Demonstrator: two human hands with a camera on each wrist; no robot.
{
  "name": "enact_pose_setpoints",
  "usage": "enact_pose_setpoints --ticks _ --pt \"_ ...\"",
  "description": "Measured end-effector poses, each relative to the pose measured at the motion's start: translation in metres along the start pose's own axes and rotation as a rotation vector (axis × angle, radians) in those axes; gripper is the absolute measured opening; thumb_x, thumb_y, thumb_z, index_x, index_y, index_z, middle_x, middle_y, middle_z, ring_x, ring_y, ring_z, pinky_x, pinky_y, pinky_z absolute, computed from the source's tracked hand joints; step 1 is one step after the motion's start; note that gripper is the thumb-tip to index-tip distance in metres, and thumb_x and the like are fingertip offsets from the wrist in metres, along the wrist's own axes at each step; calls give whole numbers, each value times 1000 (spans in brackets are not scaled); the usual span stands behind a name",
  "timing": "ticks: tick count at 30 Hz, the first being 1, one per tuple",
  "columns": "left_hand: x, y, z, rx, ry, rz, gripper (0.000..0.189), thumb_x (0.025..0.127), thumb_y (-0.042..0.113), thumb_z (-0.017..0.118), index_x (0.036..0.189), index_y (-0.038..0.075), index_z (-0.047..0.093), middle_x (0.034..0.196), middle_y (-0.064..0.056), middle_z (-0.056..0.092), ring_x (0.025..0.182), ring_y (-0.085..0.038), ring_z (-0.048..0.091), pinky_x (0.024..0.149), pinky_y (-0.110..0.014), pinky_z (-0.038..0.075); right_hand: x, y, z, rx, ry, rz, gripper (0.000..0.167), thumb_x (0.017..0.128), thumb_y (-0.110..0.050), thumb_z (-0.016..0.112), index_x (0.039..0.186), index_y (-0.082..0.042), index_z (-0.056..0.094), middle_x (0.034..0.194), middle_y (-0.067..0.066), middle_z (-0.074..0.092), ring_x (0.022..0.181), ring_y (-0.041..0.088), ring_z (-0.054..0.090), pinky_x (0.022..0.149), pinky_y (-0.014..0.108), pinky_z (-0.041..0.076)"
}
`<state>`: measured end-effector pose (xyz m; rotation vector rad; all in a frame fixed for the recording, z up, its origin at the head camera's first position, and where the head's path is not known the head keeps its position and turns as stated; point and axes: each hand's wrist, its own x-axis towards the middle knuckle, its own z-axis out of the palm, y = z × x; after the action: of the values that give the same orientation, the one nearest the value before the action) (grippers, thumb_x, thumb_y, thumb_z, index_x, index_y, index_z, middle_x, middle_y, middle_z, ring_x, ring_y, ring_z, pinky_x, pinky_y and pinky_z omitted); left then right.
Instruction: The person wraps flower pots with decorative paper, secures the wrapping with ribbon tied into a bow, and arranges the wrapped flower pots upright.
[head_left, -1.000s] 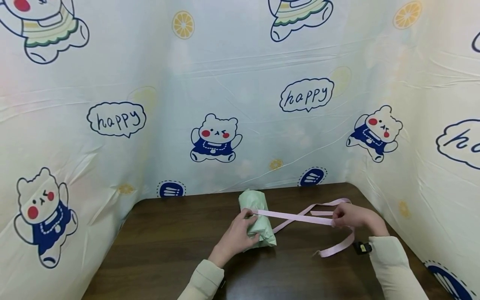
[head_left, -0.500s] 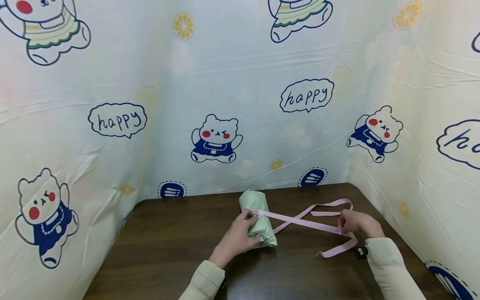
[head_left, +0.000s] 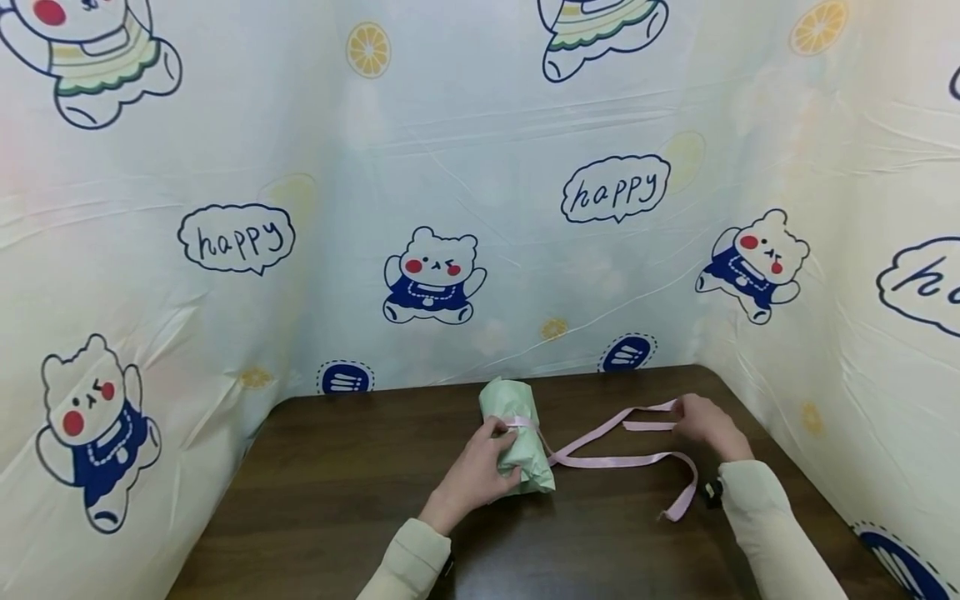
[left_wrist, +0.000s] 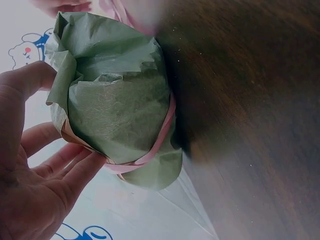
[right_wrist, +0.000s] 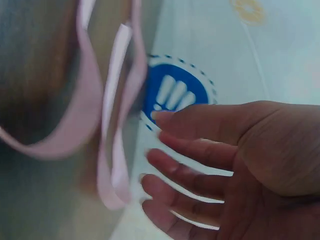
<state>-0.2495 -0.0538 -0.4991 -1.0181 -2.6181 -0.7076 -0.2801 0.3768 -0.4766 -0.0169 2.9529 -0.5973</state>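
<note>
A bundle wrapped in pale green paper [head_left: 512, 395] lies on the table with a pink ribbon [head_left: 611, 461] round its middle. My left hand [head_left: 471, 477] grips the bundle, thumb on one side and fingers on the other, fingertips at the ribbon band. In the left wrist view the crumpled paper end [left_wrist: 107, 50] of the bundle faces the camera. Two ribbon tails cross beside the bundle and run to the right; one bends back in a loop [right_wrist: 114, 192]. By that loop is my right hand [head_left: 708, 423], its fingers loosely bent and holding nothing in the right wrist view.
The dark wooden table [head_left: 330, 492] ends at a printed curtain [head_left: 510, 208] with cartoon bears, which stands behind it and along both sides. The curtain's right side is close to my right forearm.
My right hand has let go of the nearer ribbon tail and moved up toward the farther loop. That tail now lies slack on the table. My left hand stays on the bundle.
</note>
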Motion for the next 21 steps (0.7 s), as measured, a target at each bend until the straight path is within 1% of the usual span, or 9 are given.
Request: enact_pose_setpoints --ticks 1,3,7,10,12,15,18,19,21 --pt "0 0 0 -4 0 -1 56 88 24 77 135 -2 63 128 -10 53 109 -18 58 90 -30 54 5 -1 4 -1 9 16 28 80 -6 70 105 7 67 96 19 66 80 28 58 72 48 52" --pt "0 -1 0 -8 -2 -5 55 88 23 77 135 -2 63 128 -10 53 108 -18 58 89 -30 54 14 -2 13 -4 -8 26 31 77 -5 73 106 7 68 98 19 67 81 29 58 73 49 52" --pt "0 -1 1 -32 -19 -15 55 88 23 77 136 0 63 129 -9 52 105 -17 58 86 -29 53 26 -4 25 -16 -36 31 18 74 -1 77 89 1 66 84 10 63 74 24 55 66 43 49" --pt "0 -1 1 -46 -26 -17 56 89 23 76 137 0 62 129 -8 52 102 -17 58 83 -27 53 30 -5 29 -21 -27 9 10 76 -1 77 79 -3 68 77 6 63 69 21 56 64 43 49" --pt "0 -1 1 -45 -29 -20 56 89 23 76 138 -1 61 129 -9 52 102 -17 58 83 -27 53 30 -7 31 -18 -15 -8 9 77 -1 75 72 -5 67 71 4 61 65 20 55 63 43 48" --pt "1 0 0 -38 -32 -25 57 89 23 76 138 -1 61 129 -9 52 103 -17 58 84 -27 53 30 -13 32 9 -7 -39 20 78 -1 70 63 -8 60 60 -1 53 56 15 48 56 35 42" --pt "0 1 0 -32 -33 -28 56 89 23 76 138 0 61 129 -8 52 104 -17 58 84 -27 52 30 -25 27 42 0 -50 20 81 -1 68 64 -8 60 61 -1 52 57 16 48 52 30 39" --pt "0 1 0 -29 -31 -27 55 89 23 76 137 0 62 129 -8 52 104 -17 58 85 -27 52 31 -30 25 50 5 -54 20 83 -3 69 65 -7 61 63 0 54 58 16 49 53 30 40" --pt "0 1 0 -22 -29 -28 55 89 23 76 137 1 62 129 -8 52 104 -17 57 85 -27 52 33 -41 19 73 12 -63 14 86 -5 71 73 -4 67 70 4 61 63 19 54 57 33 45"
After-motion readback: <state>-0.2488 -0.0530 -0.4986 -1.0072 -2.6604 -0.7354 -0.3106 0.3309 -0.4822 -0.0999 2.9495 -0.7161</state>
